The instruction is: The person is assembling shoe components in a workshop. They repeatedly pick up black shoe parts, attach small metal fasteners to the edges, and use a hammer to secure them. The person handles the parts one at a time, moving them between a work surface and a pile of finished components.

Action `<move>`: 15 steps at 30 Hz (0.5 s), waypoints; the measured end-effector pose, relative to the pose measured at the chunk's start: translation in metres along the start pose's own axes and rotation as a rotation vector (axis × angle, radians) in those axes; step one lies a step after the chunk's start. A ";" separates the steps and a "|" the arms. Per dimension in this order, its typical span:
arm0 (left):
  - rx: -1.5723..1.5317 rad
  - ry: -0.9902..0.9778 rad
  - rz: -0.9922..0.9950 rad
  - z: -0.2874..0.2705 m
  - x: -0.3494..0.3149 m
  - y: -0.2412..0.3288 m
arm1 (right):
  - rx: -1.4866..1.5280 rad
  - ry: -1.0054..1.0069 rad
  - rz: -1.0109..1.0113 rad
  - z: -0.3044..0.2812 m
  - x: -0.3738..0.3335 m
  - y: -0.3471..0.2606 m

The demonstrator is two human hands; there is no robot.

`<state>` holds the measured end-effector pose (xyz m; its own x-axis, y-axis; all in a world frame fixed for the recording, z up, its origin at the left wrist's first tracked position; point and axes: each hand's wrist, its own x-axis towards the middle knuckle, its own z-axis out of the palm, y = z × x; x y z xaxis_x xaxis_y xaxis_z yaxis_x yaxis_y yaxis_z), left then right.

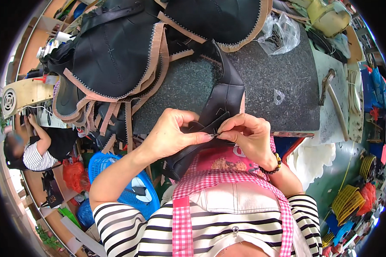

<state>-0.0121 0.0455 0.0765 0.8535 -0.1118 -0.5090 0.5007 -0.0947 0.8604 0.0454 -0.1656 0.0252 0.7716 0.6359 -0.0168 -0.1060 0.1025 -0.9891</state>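
A long black leather shoe upper (225, 92) runs from the dark worktop down toward my lap, with a narrow leather strap (212, 127) crossing it. My left hand (176, 132) is closed round the strap and the leather beneath, its thumb pressed near the strap's end. Facing it, my right hand (246, 132) pinches thumb and forefinger together at that same spot. Whatever lies between those fingertips is too small to make out; thin thread-like ends show beside them. The fingertips of both hands nearly meet.
Black leather pieces with tan zigzag-stitched edges (116, 60) are piled on the worktop (278, 98) at the far left. A clear plastic bag (279, 32) lies at the back. Below left stands a blue basket (146, 192). Another person (38, 150) sits farther left.
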 end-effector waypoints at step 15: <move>0.190 0.080 0.191 0.016 -0.002 0.000 | -0.203 -0.001 0.134 -0.001 -0.003 -0.027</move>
<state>-0.0167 0.0295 0.0772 0.9424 -0.0681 -0.3275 0.2995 -0.2641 0.9168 0.0469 -0.1711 0.0521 0.7583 0.6343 -0.1503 -0.0795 -0.1388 -0.9871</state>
